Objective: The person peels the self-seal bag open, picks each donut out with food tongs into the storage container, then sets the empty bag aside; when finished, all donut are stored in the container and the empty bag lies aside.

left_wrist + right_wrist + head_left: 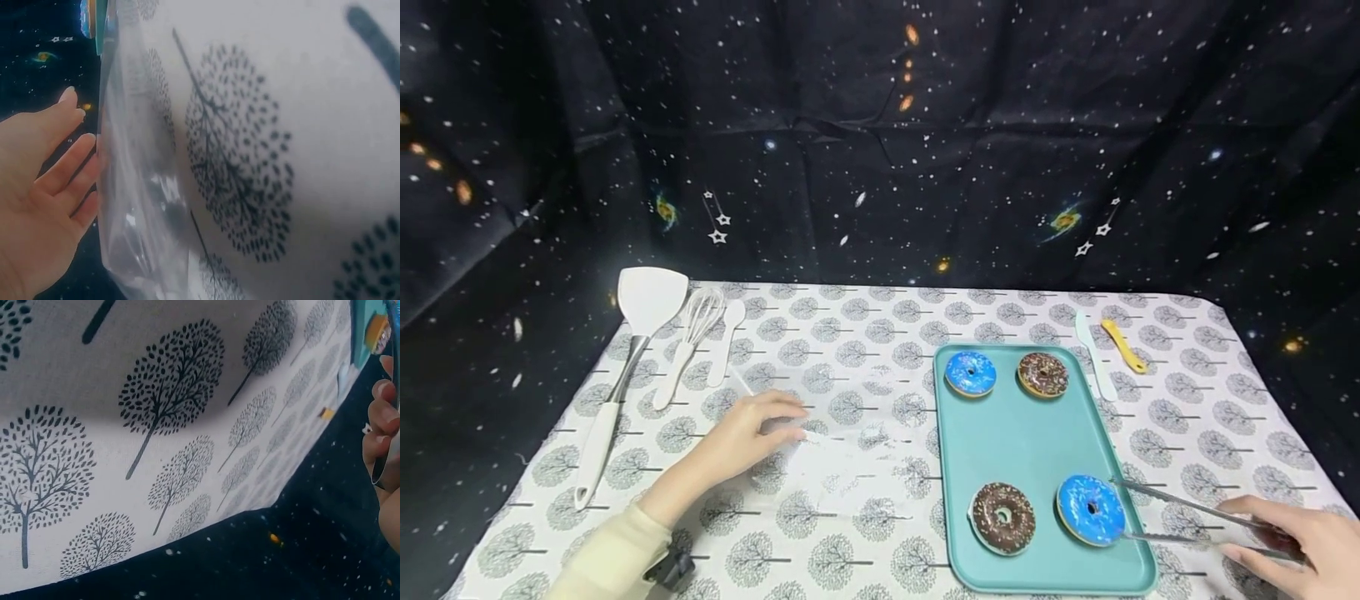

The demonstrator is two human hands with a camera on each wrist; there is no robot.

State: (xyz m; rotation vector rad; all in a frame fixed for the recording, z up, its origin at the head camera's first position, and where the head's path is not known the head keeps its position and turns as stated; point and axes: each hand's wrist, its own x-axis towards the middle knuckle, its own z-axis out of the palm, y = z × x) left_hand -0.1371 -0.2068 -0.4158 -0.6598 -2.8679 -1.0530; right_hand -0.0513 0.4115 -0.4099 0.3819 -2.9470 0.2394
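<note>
My right hand (1300, 537) grips metal tongs (1195, 504) at the tray's right side. The tong tips stand on either side of a blue sprinkled doughnut (1075, 525) at the tray's front right corner. On the left, my left hand (756, 433) hovers by a clear plastic bag (134, 206) lying flat on the cloth. Its fingers are loosely bent, thumb apart from them, with fingertips right at the bag's edge. A chocolate doughnut (1018, 525) sits front left on the teal tray (1015, 442). Another blue doughnut (958, 375) and a chocolate one (1042, 385) lie along its back.
A white spatula (651, 304), a whisk (688, 342) and a white spoon (722, 346) lie at the left. Right of the tray are a pale knife (1096, 358) and a yellow-handled utensil (1123, 346). A dark starry curtain (880, 167) hangs behind the table.
</note>
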